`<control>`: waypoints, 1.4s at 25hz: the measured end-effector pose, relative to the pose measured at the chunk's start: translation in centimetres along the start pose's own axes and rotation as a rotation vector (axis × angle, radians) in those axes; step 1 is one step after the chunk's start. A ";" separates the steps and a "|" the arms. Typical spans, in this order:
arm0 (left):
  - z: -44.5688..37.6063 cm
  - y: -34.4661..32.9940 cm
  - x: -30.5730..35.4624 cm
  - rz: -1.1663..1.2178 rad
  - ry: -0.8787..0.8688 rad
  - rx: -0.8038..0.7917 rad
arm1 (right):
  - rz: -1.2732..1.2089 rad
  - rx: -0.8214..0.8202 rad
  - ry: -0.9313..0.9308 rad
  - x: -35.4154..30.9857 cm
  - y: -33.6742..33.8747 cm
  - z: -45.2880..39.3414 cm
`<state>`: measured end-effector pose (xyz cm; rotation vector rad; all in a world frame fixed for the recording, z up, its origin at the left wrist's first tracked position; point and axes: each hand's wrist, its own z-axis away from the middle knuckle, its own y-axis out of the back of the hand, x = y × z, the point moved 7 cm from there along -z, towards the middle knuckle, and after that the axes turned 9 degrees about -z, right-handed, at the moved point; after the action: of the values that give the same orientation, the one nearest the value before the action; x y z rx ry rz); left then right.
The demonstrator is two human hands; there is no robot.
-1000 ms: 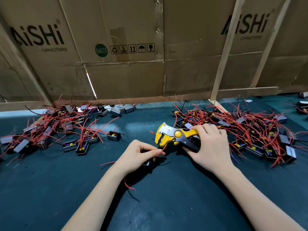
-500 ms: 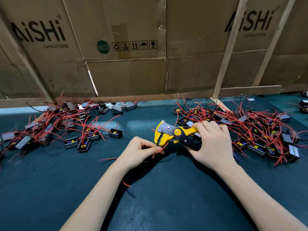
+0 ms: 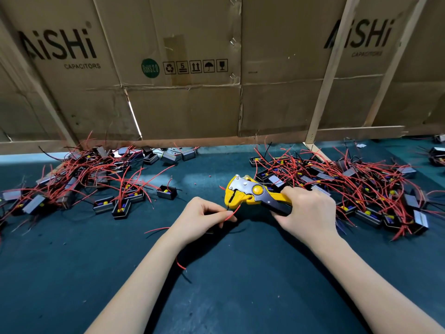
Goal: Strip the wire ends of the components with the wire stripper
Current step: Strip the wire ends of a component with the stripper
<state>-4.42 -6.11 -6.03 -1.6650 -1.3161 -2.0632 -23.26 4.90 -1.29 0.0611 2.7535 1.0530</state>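
Observation:
My right hand (image 3: 307, 216) grips the handles of a yellow and black wire stripper (image 3: 248, 192), whose jaws point left. My left hand (image 3: 201, 219) pinches a thin red wire (image 3: 232, 213) between thumb and fingers. The wire's end rises to the stripper's jaws. The component that this wire belongs to is mostly hidden under my left hand. More red wire (image 3: 180, 262) trails out below my left wrist.
A pile of small black components with red wires (image 3: 79, 182) lies at the left, a second pile (image 3: 361, 189) at the right, both on a dark teal mat (image 3: 240, 285). A cardboard wall (image 3: 192, 97) with wooden slats closes off the back.
Both hands and the stripper hold nearly the same pose. The view has shifted slightly, and the red wire end stays at the jaws.

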 end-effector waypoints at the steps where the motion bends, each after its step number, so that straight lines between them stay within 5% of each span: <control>1: 0.0 0.0 -0.1 0.011 0.007 0.001 | -0.006 0.027 -0.002 0.1 0.1 0.0; 9: 0.0 0.7 0.2 -0.336 -0.036 0.166 | -0.018 0.102 -0.103 2.2 0.4 -0.2; 15: 0.1 -1.4 2.4 0.226 -0.157 -0.025 | -0.039 0.092 -0.244 4.6 0.9 -0.4; 18: 0.0 1.7 2.1 0.023 -0.183 0.232 | -0.068 0.128 -0.258 4.8 1.6 -0.5; 22: 1.5 7.6 -0.1 -0.697 0.002 0.685 | -0.097 0.159 -0.251 4.7 2.1 -0.6; 27: 1.2 8.3 -3.1 -0.785 0.229 0.609 | -0.109 0.161 -0.218 4.2 2.1 -0.6; 35: 0.8 6.8 -0.2 -0.736 -0.057 0.546 | -0.106 0.122 -0.155 3.3 1.4 -0.5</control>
<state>0.46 -9.58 -2.74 -1.0898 -2.5023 -1.6727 -26.63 5.97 -0.55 0.0141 2.6458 0.8167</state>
